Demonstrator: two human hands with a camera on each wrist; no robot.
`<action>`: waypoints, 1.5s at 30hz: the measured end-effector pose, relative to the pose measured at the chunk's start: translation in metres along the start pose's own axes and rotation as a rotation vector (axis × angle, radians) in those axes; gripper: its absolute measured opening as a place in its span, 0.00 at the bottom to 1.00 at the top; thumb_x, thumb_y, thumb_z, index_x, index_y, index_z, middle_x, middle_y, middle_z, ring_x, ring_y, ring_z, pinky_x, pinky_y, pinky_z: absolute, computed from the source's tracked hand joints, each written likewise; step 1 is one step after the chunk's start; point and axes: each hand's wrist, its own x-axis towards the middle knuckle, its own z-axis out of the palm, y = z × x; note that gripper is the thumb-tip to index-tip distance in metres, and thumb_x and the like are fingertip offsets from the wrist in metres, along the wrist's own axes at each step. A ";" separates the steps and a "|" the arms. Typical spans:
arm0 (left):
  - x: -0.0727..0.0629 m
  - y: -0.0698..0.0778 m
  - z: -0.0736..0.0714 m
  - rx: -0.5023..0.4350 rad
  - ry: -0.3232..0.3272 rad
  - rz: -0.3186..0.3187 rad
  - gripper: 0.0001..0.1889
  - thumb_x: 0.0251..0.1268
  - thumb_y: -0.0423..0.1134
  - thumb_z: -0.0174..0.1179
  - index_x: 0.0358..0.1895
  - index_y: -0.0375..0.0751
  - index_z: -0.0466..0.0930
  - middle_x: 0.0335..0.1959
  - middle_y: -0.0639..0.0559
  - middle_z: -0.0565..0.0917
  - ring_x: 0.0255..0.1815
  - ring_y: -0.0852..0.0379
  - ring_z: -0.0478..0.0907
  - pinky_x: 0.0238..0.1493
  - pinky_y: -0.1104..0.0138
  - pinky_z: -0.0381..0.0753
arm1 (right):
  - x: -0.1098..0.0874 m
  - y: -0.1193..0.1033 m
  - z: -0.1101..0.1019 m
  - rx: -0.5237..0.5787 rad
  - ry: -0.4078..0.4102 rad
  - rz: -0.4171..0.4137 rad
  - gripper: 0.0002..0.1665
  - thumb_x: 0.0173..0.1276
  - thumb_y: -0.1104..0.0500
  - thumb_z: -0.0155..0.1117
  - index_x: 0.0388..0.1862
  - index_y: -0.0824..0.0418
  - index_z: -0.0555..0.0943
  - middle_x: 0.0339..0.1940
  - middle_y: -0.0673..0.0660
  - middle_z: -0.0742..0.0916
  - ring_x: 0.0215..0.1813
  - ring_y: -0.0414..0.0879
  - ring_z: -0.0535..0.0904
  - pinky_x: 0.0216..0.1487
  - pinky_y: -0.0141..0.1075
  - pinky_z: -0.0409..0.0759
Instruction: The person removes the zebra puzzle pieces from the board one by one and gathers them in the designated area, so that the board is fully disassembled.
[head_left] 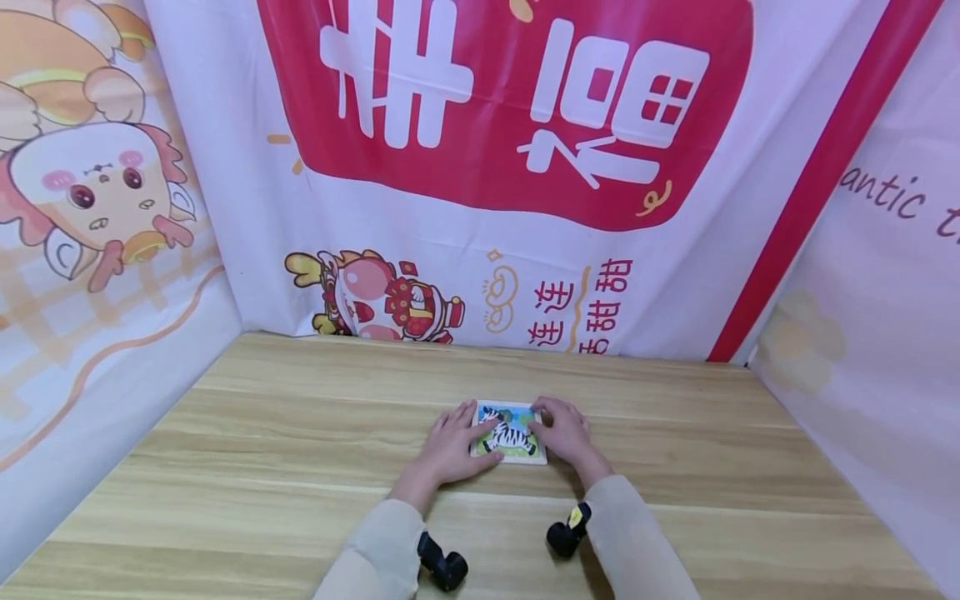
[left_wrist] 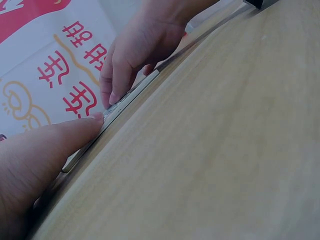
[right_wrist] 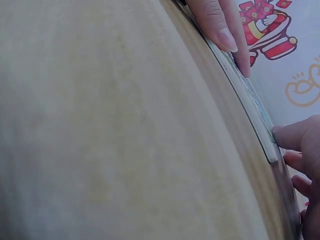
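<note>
A small square zebra puzzle (head_left: 512,433) with a pale frame lies flat on the wooden table. My left hand (head_left: 450,447) rests at its left side, fairly straight fingers along the edge and others pressing the picture. In the right wrist view, fingertips of the left hand (right_wrist: 216,25) touch the board's top face. At the right side, my right hand (head_left: 564,429) holds the puzzle by its edge, thumb on the picture and bent fingers about the far right corner. The left wrist view shows the puzzle board (left_wrist: 117,112) edge-on, its picture mostly hidden.
Wood-grain table (head_left: 300,467) surrounds the puzzle. A printed cloth (head_left: 465,192) hangs behind the table's far edge, with more cloth at both sides. Black wrist cameras (head_left: 442,563) sit on both sleeves, low over the table.
</note>
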 end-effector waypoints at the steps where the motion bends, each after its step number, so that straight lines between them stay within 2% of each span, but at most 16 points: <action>1: 0.000 0.000 0.000 0.000 0.000 -0.001 0.34 0.53 0.67 0.42 0.62 0.57 0.60 0.66 0.40 0.49 0.65 0.45 0.43 0.60 0.51 0.39 | 0.001 0.000 0.000 -0.003 -0.002 0.002 0.15 0.56 0.53 0.61 0.43 0.52 0.76 0.53 0.54 0.74 0.57 0.53 0.62 0.57 0.53 0.44; 12: 0.001 0.002 0.000 0.009 0.002 -0.004 0.34 0.53 0.67 0.42 0.62 0.55 0.61 0.66 0.40 0.49 0.65 0.45 0.42 0.60 0.51 0.39 | 0.005 0.001 0.001 -0.003 -0.021 0.010 0.13 0.57 0.56 0.60 0.41 0.53 0.73 0.52 0.55 0.74 0.57 0.54 0.60 0.57 0.53 0.42; 15: 0.000 0.003 0.000 0.018 0.027 0.023 0.32 0.54 0.64 0.44 0.62 0.54 0.62 0.65 0.41 0.50 0.65 0.44 0.42 0.60 0.50 0.40 | 0.005 0.001 0.002 0.004 -0.016 0.003 0.13 0.56 0.56 0.61 0.41 0.53 0.74 0.52 0.56 0.74 0.58 0.55 0.59 0.57 0.53 0.42; 19: 0.001 0.007 0.001 0.014 0.053 0.102 0.29 0.57 0.58 0.46 0.61 0.52 0.63 0.65 0.43 0.52 0.65 0.44 0.44 0.59 0.48 0.42 | 0.005 0.001 0.003 0.003 -0.009 -0.010 0.15 0.55 0.55 0.61 0.42 0.54 0.74 0.54 0.56 0.73 0.58 0.56 0.59 0.57 0.53 0.42; 24: 0.002 0.012 0.003 0.005 0.032 0.172 0.26 0.59 0.52 0.46 0.61 0.50 0.64 0.65 0.46 0.55 0.65 0.47 0.46 0.59 0.48 0.44 | 0.005 0.000 0.004 0.008 -0.010 -0.006 0.14 0.55 0.55 0.62 0.41 0.54 0.74 0.54 0.56 0.73 0.58 0.55 0.59 0.58 0.53 0.42; 34: 0.004 0.015 0.004 0.032 -0.023 0.184 0.23 0.62 0.51 0.42 0.61 0.53 0.62 0.65 0.46 0.53 0.65 0.48 0.44 0.61 0.52 0.43 | 0.004 0.002 0.003 0.021 0.000 0.015 0.13 0.56 0.56 0.61 0.41 0.53 0.74 0.52 0.56 0.74 0.57 0.54 0.60 0.57 0.53 0.42; 40: 0.005 0.015 0.006 0.053 -0.026 0.180 0.24 0.62 0.51 0.41 0.62 0.54 0.61 0.65 0.46 0.53 0.65 0.48 0.44 0.61 0.52 0.44 | 0.004 0.000 0.003 0.040 0.040 0.038 0.14 0.56 0.56 0.61 0.43 0.53 0.74 0.46 0.55 0.77 0.53 0.53 0.64 0.57 0.51 0.44; 45: 0.004 0.015 0.006 0.058 -0.028 0.178 0.24 0.63 0.51 0.41 0.62 0.53 0.62 0.65 0.46 0.53 0.65 0.48 0.44 0.61 0.52 0.45 | 0.004 -0.003 0.005 0.123 0.100 0.029 0.14 0.53 0.61 0.63 0.41 0.56 0.76 0.40 0.56 0.80 0.46 0.52 0.70 0.54 0.48 0.55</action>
